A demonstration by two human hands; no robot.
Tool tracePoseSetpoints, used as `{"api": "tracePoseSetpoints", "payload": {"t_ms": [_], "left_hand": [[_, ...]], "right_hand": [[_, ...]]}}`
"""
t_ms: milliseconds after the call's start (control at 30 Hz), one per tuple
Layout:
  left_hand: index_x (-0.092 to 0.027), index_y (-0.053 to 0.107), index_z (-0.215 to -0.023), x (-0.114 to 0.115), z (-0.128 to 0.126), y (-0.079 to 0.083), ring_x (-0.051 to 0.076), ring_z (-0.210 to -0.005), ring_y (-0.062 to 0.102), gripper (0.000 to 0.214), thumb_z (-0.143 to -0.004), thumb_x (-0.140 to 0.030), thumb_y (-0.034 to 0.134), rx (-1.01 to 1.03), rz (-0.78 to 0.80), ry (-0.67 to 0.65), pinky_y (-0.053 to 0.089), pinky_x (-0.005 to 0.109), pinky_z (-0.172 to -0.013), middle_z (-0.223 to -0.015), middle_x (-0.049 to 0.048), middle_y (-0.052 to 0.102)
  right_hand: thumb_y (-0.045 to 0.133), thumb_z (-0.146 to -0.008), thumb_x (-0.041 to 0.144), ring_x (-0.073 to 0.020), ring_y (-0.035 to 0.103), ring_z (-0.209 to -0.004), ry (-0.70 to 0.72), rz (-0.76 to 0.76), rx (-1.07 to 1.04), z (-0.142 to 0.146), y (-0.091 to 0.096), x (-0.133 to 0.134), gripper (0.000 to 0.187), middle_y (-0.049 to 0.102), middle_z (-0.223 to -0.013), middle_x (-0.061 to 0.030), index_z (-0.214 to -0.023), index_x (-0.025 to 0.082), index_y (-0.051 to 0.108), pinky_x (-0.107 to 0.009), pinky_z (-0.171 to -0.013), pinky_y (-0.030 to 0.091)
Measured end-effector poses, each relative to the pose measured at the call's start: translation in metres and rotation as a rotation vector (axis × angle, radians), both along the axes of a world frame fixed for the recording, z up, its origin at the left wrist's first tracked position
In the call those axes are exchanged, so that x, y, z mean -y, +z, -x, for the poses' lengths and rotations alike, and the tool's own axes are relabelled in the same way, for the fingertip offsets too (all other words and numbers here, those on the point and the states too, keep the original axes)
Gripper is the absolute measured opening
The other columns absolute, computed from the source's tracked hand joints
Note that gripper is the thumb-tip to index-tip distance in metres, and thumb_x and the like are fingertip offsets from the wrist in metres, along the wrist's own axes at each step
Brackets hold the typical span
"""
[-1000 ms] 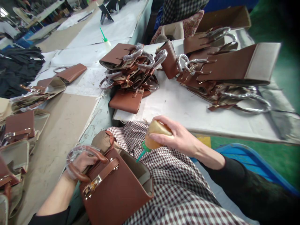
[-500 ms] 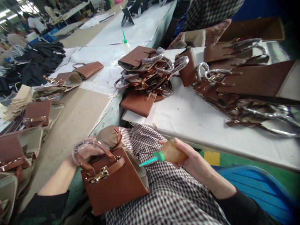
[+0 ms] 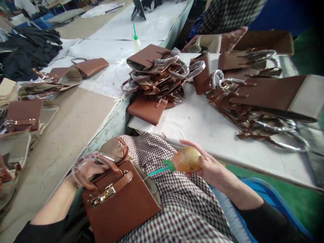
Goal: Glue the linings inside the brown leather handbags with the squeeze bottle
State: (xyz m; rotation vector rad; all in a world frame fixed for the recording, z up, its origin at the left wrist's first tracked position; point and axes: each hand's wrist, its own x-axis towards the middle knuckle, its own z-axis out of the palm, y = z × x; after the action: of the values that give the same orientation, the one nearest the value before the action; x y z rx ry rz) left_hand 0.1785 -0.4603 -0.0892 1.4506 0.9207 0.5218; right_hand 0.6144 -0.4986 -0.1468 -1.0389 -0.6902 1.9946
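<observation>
On my lap rests a brown handbag (image 3: pixel 124 206) with a gold clasp and plastic-wrapped handles; its beige lining bulges out at the top. My left hand (image 3: pixel 88 170) reaches through the handles and grips the bag near its top edge, the fingertips partly hidden. In my right hand (image 3: pixel 205 162) is a squeeze bottle (image 3: pixel 186 159) of yellowish-brown liquid, held sideways. Its thin green nozzle points left, the tip at or very close to the bag's open side edge. One finger of that hand sticks out above the bottle. A checkered apron (image 3: pixel 177 206) lies beneath.
Brown handbags are piled on the white table ahead (image 3: pixel 157 74) and to the right (image 3: pixel 268 91). More bag pieces (image 3: pixel 24 114) lie on the left table. Another green-tipped bottle (image 3: pixel 136 43) stands farther back, near black material (image 3: pixel 30 50). A blue chair (image 3: pixel 260 189) is at my right.
The bottle's nozzle tip has come to the bag's side edge, and one right finger has lifted off the bottle. My left hand keeps the bag. The view has shifted slightly.
</observation>
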Motion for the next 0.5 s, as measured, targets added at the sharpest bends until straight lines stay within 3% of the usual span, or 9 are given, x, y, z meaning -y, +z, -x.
{"api": "tracePoseSetpoints", "payload": {"t_ms": [133,233,400,500], "left_hand": [[-0.023,0.088,-0.101,0.004,-0.002,0.004,0.032,-0.091,0.082,0.030,-0.075,-0.038,0.094,0.000,-0.028,0.006,0.065,0.035,-0.086,-0.098,0.0096,0.086],[-0.024,0.087,-0.101,0.007,-0.004,0.003,0.031,-0.094,0.082,0.032,-0.074,-0.041,0.093,-0.022,-0.016,0.031,0.065,0.036,-0.089,-0.100,0.0083,0.086],[-0.028,0.085,-0.098,0.014,-0.004,0.005,0.021,-0.093,0.082,0.025,-0.079,-0.043,0.082,-0.074,-0.040,0.037,0.065,0.030,-0.086,-0.098,-0.0019,0.087],[-0.026,0.083,-0.094,0.020,0.012,0.010,0.022,-0.092,0.083,0.035,-0.076,-0.055,0.078,-0.165,-0.064,0.054,0.064,0.035,-0.090,-0.097,-0.0040,0.086]], "right_hand": [[0.092,-0.076,0.041,-0.0288,0.072,-0.105,0.061,0.018,-0.073,-0.001,0.001,0.005,0.071,0.073,-0.124,-0.0090,-0.139,0.030,0.061,-0.037,-0.079,0.059],[0.094,-0.070,0.026,-0.0260,0.072,-0.101,0.017,0.033,-0.089,0.007,-0.001,0.008,0.075,0.075,-0.122,-0.0064,-0.139,0.030,0.064,-0.034,-0.077,0.058],[0.090,-0.080,0.046,-0.0227,0.070,-0.089,-0.180,0.076,-0.021,0.020,-0.011,0.012,0.047,0.079,-0.116,-0.0081,-0.121,0.024,0.078,-0.025,-0.059,0.053],[0.088,-0.080,0.058,-0.0203,0.066,-0.075,-0.312,0.145,0.013,0.018,-0.019,0.017,0.043,0.079,-0.101,-0.0048,-0.108,0.026,0.080,-0.026,-0.059,0.054]]}}
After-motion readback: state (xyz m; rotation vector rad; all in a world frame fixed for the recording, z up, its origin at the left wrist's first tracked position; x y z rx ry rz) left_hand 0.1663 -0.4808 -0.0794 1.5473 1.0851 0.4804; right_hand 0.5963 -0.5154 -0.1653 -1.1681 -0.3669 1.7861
